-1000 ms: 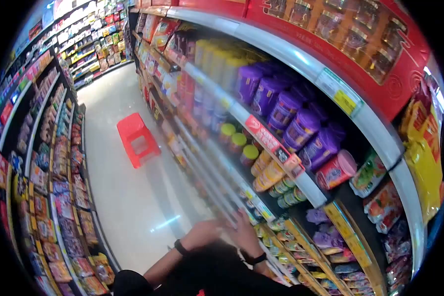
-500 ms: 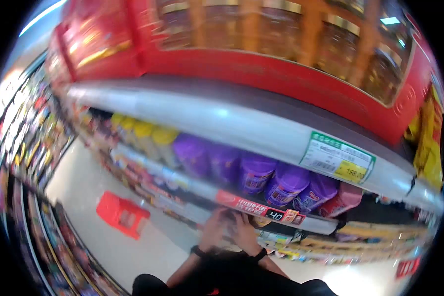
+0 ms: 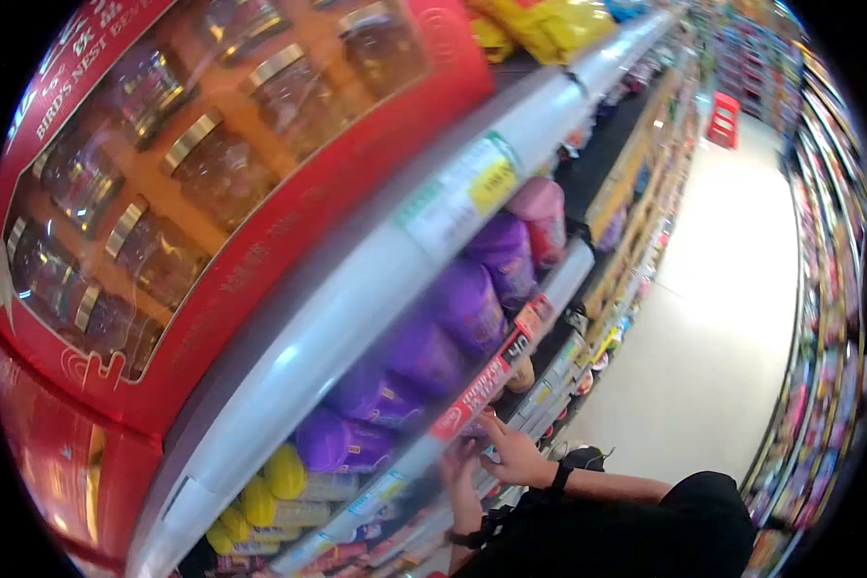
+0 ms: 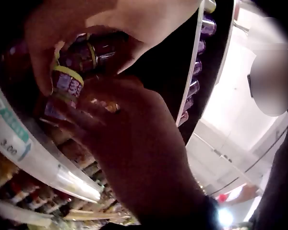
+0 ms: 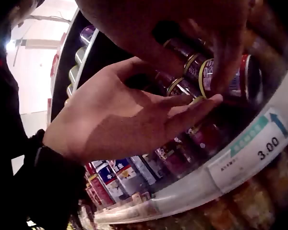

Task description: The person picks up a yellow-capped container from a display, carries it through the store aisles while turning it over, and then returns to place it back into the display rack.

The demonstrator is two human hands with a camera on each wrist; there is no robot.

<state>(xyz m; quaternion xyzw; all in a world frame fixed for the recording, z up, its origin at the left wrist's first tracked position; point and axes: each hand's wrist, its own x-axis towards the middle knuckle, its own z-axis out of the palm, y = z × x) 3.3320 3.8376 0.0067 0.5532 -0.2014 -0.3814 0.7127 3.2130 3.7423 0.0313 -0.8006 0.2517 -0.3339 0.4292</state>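
Note:
Both hands meet at a small purple-labelled can (image 4: 68, 82) with a yellow-green rim, tilted at the front of a shelf. My right hand (image 3: 518, 457) holds it, its fingers (image 5: 225, 60) curved over the can's side. My left hand (image 3: 460, 480) arches over the shelf; in the right wrist view its straight fingers reach the can's yellowish rim. More dark cans (image 5: 175, 86) with similar rims lie behind the held one. Part of the can is hidden under the fingers.
Purple canisters (image 3: 467, 303) line the shelf above the hands, behind a red price strip (image 3: 482, 385). A big red gift box (image 3: 289, 197) of jars stands higher up. Blue-and-white packs (image 5: 122, 177) stand beside the cans. The aisle floor (image 3: 694, 308) runs off to the right.
The head view has swung round from the aisle on the left to the aisle on the right. The hands stay together at the shelf below the purple canisters.

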